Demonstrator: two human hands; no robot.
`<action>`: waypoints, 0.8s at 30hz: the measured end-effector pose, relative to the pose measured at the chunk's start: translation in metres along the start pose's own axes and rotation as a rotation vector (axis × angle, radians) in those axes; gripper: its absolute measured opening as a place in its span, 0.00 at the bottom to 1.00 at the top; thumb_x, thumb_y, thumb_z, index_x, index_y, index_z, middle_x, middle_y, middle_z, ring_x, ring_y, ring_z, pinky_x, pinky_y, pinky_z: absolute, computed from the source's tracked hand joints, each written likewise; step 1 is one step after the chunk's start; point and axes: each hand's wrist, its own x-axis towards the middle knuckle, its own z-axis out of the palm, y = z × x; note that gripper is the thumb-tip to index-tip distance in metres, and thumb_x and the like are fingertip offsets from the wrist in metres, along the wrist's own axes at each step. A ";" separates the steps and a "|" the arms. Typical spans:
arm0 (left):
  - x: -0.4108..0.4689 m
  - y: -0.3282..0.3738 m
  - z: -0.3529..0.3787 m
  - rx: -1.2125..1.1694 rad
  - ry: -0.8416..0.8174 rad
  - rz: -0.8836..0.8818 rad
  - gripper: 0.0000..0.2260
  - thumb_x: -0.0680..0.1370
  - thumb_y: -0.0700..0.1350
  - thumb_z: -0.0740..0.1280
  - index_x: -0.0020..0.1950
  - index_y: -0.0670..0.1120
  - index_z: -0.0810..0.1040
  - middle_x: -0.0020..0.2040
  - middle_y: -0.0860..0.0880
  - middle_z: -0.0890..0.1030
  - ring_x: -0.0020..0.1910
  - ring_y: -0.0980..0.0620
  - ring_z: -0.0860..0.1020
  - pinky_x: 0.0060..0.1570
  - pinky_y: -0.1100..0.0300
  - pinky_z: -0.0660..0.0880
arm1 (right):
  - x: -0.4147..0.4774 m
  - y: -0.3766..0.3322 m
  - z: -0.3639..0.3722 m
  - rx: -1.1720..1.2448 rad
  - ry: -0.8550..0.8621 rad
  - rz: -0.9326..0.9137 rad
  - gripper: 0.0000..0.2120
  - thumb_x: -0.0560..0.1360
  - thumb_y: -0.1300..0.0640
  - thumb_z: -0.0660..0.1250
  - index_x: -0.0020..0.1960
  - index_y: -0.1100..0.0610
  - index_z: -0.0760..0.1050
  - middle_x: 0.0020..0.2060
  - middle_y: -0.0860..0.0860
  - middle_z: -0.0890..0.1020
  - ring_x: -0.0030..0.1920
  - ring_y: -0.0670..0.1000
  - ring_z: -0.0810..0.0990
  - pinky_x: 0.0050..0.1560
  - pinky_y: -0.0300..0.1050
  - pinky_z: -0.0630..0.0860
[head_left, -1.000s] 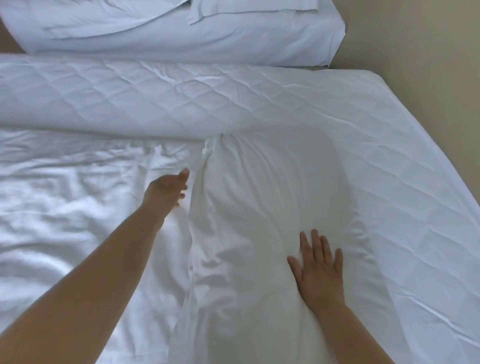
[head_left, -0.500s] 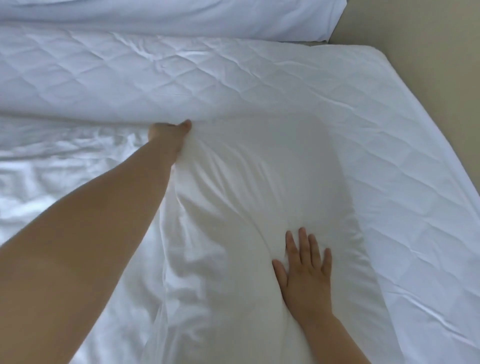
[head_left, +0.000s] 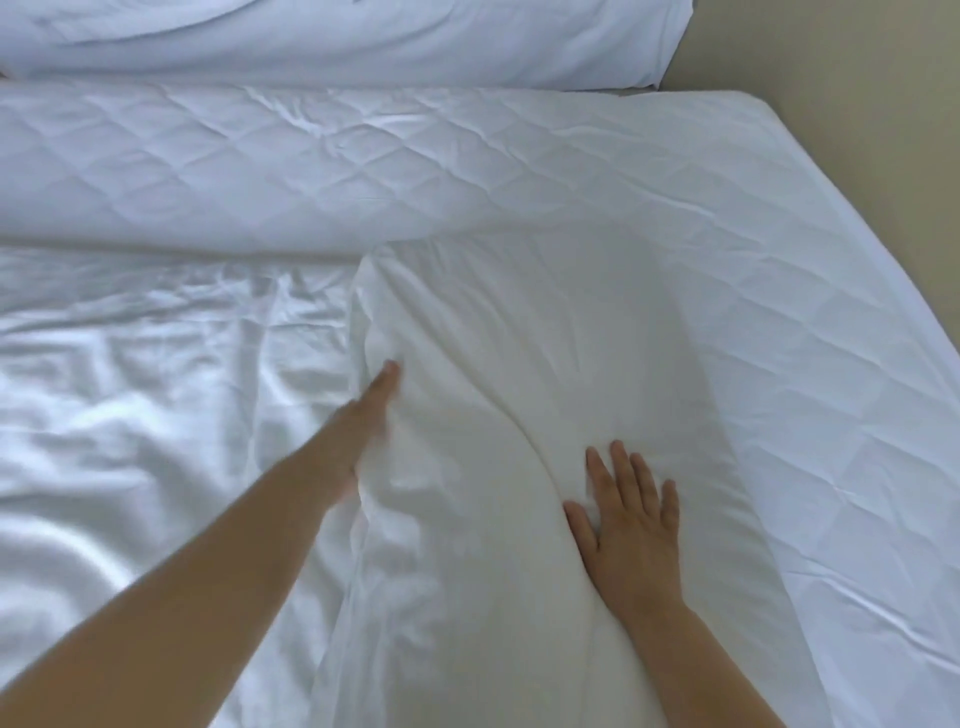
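one view only, from a wide-angle camera worn on the person's head. it looks forward and steeply down onto the white quilted bed (head_left: 519, 171), from close above it. both bare forearms enter at the lower edge, with the left hand (head_left: 358, 421) and the right hand (head_left: 631, 525) near the middle. a plain beige surface (head_left: 883, 78) fills the upper right corner, past the bed's edge.

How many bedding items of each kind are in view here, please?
Pillow: 1
Quilted mattress cover: 1
Crumpled sheet: 1
Bedding pile at the far edge: 1
Total: 4
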 end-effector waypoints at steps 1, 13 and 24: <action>-0.013 -0.020 0.009 0.062 0.018 -0.001 0.14 0.73 0.56 0.67 0.53 0.49 0.75 0.47 0.49 0.83 0.39 0.54 0.81 0.44 0.57 0.76 | 0.000 -0.001 -0.001 0.005 -0.018 -0.002 0.27 0.79 0.42 0.36 0.64 0.55 0.65 0.59 0.59 0.79 0.62 0.55 0.65 0.61 0.54 0.56; -0.074 0.037 0.009 0.234 0.281 0.562 0.06 0.71 0.39 0.72 0.41 0.47 0.77 0.30 0.60 0.77 0.24 0.70 0.74 0.26 0.79 0.68 | -0.014 -0.015 -0.058 0.348 0.117 0.137 0.43 0.64 0.34 0.39 0.74 0.52 0.55 0.74 0.50 0.57 0.75 0.52 0.52 0.72 0.48 0.39; -0.024 -0.012 -0.096 0.586 0.284 0.198 0.33 0.76 0.62 0.58 0.73 0.43 0.60 0.67 0.52 0.67 0.69 0.45 0.65 0.69 0.52 0.61 | 0.010 -0.042 -0.039 -0.037 -0.255 0.127 0.28 0.80 0.43 0.44 0.75 0.49 0.38 0.76 0.49 0.41 0.75 0.53 0.41 0.72 0.59 0.39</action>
